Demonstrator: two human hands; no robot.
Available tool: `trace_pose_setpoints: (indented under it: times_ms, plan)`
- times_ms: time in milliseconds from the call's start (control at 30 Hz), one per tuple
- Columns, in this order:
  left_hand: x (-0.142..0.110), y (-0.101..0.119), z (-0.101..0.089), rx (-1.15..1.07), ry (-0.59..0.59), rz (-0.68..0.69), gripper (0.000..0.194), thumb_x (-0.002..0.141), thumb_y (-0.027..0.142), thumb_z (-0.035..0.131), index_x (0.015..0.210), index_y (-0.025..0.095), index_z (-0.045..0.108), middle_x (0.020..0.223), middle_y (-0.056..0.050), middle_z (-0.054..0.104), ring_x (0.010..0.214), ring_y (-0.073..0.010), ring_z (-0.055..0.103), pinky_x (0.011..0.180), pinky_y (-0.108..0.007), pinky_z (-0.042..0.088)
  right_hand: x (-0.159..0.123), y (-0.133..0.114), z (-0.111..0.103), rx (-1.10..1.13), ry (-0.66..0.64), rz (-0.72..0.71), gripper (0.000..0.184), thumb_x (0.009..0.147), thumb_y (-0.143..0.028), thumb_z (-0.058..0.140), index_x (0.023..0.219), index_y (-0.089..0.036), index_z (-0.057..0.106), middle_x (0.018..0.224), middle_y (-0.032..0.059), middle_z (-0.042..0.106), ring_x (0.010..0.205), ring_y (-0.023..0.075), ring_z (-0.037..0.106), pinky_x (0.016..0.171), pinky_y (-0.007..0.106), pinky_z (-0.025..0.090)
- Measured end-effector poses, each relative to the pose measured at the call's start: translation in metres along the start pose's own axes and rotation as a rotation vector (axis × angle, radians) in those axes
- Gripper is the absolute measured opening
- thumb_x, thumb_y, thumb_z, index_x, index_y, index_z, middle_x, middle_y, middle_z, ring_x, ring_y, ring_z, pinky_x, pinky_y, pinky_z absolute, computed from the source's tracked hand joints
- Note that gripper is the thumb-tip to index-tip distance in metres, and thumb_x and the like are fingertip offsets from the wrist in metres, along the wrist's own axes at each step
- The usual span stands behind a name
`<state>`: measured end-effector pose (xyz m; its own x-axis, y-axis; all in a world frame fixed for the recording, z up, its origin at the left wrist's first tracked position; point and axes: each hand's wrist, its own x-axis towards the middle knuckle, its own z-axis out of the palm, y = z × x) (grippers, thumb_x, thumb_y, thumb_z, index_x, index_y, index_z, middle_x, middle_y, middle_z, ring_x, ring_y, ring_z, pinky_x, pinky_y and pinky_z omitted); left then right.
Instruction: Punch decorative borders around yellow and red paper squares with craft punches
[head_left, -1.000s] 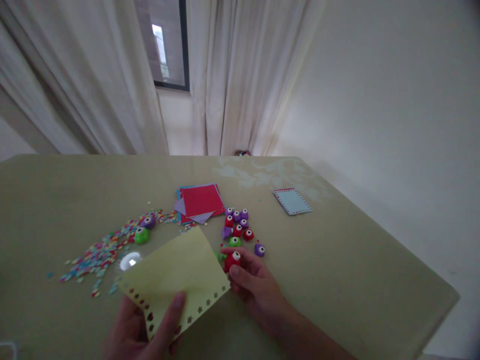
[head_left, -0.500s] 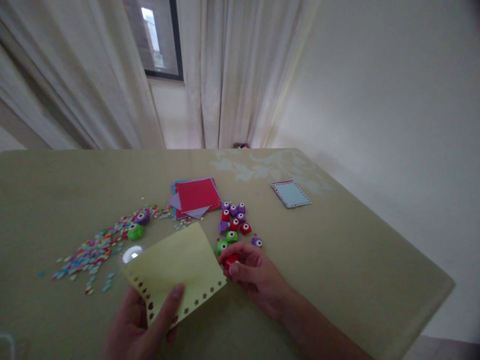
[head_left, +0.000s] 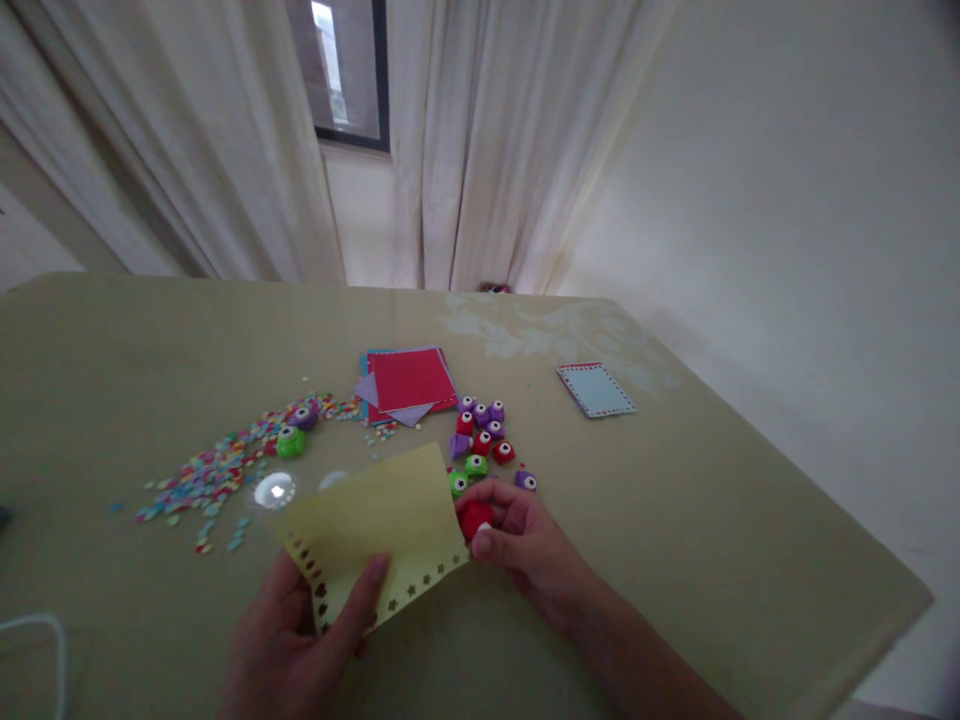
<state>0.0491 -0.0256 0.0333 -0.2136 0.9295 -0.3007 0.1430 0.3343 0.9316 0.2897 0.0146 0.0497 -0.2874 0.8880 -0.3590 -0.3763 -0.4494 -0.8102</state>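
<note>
My left hand (head_left: 300, 640) grips a pale yellow paper sheet (head_left: 382, 525) by its near corner, thumb on top. Small shapes are punched along two edges of the sheet. My right hand (head_left: 525, 545) is closed around a small red paper punch (head_left: 475, 520), held against the sheet's right edge. Just beyond lies a cluster of small red, purple and green punches (head_left: 480, 440) on the olive table (head_left: 712, 520).
A stack of red, blue and lilac paper squares (head_left: 409, 383) lies behind the punches. Coloured paper confetti (head_left: 217, 470) is scattered at left, with a green punch (head_left: 291, 441) and a purple one (head_left: 304, 417). A light blue card (head_left: 597, 389) lies at right. Curtains hang behind the table.
My right hand has turned the red punch and brought it closer to the sheet's right edge. The view has shifted slightly; the left hand keeps its grip.
</note>
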Motion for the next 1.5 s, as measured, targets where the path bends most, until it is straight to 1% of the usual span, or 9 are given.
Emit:
trace_pose_setpoints:
  times_ms: [367, 567, 667, 833, 1033, 1133, 1267, 1400, 1500]
  plan:
    - [0.0, 0.002, 0.002, -0.028, 0.014, 0.05, 0.05, 0.079, 0.051, 0.084, 0.118, 0.028, 0.064, 0.11, -0.005, 0.086, 0.084, -0.0312, 0.084, 0.054, -0.031, 0.068, -0.001, -0.003, 0.003, -0.092, 0.008, 0.013, 0.055, 0.053, -0.034, 0.107, 0.098, -0.02, 0.077, 0.081, -0.0031, 0.074, 0.07, 0.0111, 0.064, 0.068, 0.023, 0.049]
    - [0.0, 0.007, 0.002, -0.039, 0.001, 0.065, 0.052, 0.078, 0.05, 0.085, 0.12, 0.025, 0.068, 0.104, -0.005, 0.087, 0.075, -0.0301, 0.083, 0.047, -0.03, 0.066, 0.0, -0.003, -0.001, -0.218, -0.004, 0.01, 0.058, 0.05, -0.031, 0.107, 0.098, -0.02, 0.076, 0.082, -0.0041, 0.071, 0.076, 0.0131, 0.064, 0.074, 0.027, 0.049]
    - [0.0, 0.01, 0.003, -0.044, 0.012, 0.063, 0.049, 0.079, 0.048, 0.085, 0.12, 0.027, 0.068, 0.11, -0.004, 0.086, 0.08, -0.0301, 0.084, 0.049, -0.03, 0.067, -0.001, -0.004, -0.004, -0.288, -0.013, 0.032, 0.057, 0.053, -0.031, 0.107, 0.099, -0.019, 0.077, 0.081, -0.0039, 0.07, 0.074, 0.0125, 0.062, 0.073, 0.027, 0.047]
    - [0.001, 0.012, 0.005, -0.051, 0.023, 0.076, 0.048, 0.076, 0.047, 0.085, 0.117, 0.028, 0.069, 0.106, -0.003, 0.087, 0.082, -0.0301, 0.084, 0.051, -0.029, 0.067, -0.003, -0.012, -0.006, -0.321, -0.074, 0.086, 0.051, 0.057, -0.032, 0.105, 0.099, -0.019, 0.079, 0.082, -0.0027, 0.071, 0.074, 0.013, 0.062, 0.073, 0.027, 0.047]
    - [0.005, 0.0, 0.005, -0.004, -0.062, 0.095, 0.049, 0.083, 0.052, 0.081, 0.123, 0.028, 0.068, 0.109, -0.004, 0.086, 0.086, -0.028, 0.085, 0.064, -0.029, 0.069, -0.002, -0.015, -0.013, -0.43, -0.14, 0.099, 0.039, 0.064, -0.036, 0.101, 0.092, -0.018, 0.08, 0.076, -0.0039, 0.069, 0.068, 0.0111, 0.056, 0.066, 0.024, 0.04]
    - [0.002, 0.004, 0.007, 0.01, -0.077, 0.075, 0.053, 0.083, 0.055, 0.081, 0.126, 0.026, 0.068, 0.112, -0.006, 0.086, 0.089, -0.029, 0.084, 0.068, -0.03, 0.069, -0.003, -0.016, -0.013, -0.446, -0.135, 0.088, 0.04, 0.064, -0.038, 0.101, 0.093, -0.02, 0.081, 0.076, -0.0041, 0.069, 0.067, 0.0114, 0.055, 0.065, 0.024, 0.039]
    - [-0.005, 0.015, 0.01, -0.002, -0.067, 0.054, 0.052, 0.083, 0.056, 0.079, 0.123, 0.024, 0.069, 0.1, -0.004, 0.086, 0.08, -0.0274, 0.083, 0.062, -0.029, 0.067, -0.004, -0.018, -0.011, -0.435, -0.107, 0.101, 0.046, 0.064, -0.047, 0.1, 0.097, -0.02, 0.081, 0.081, -0.0018, 0.072, 0.07, 0.0137, 0.059, 0.068, 0.027, 0.042]
    - [-0.004, 0.015, 0.01, 0.012, -0.087, 0.064, 0.053, 0.082, 0.055, 0.081, 0.124, 0.025, 0.07, 0.106, -0.004, 0.086, 0.085, -0.0272, 0.083, 0.067, -0.029, 0.068, -0.003, -0.016, -0.008, -0.391, -0.104, 0.086, 0.048, 0.073, -0.058, 0.093, 0.101, -0.021, 0.08, 0.089, 0.0009, 0.075, 0.08, 0.0169, 0.064, 0.077, 0.03, 0.046]
    - [0.0, 0.012, 0.007, 0.053, -0.126, 0.069, 0.055, 0.082, 0.055, 0.08, 0.126, 0.024, 0.07, 0.106, -0.005, 0.086, 0.086, -0.0278, 0.084, 0.068, -0.03, 0.068, -0.002, -0.011, -0.009, -0.383, -0.082, 0.102, 0.046, 0.078, -0.062, 0.088, 0.096, -0.02, 0.08, 0.085, 0.0006, 0.073, 0.077, 0.0155, 0.061, 0.073, 0.028, 0.043]
